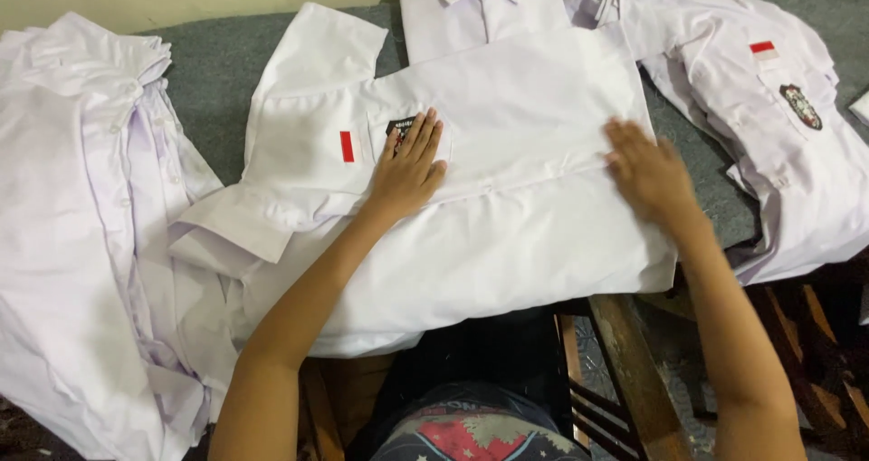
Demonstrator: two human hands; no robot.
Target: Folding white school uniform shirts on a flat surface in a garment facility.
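Both hands, left hand (409, 164) and right hand (647, 171), press flat, fingers spread, on the white shirt (507, 235).

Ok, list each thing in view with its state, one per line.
Middle shirt: spread flat, buttoned, both hands on it.
Left hand: open, palm down by the chest badge.
Right hand: open, flat on the placket.
Left shirts: rumpled heap.
Right shirt: lying loose, unfolded.
Folded shirt: folded, collar up.
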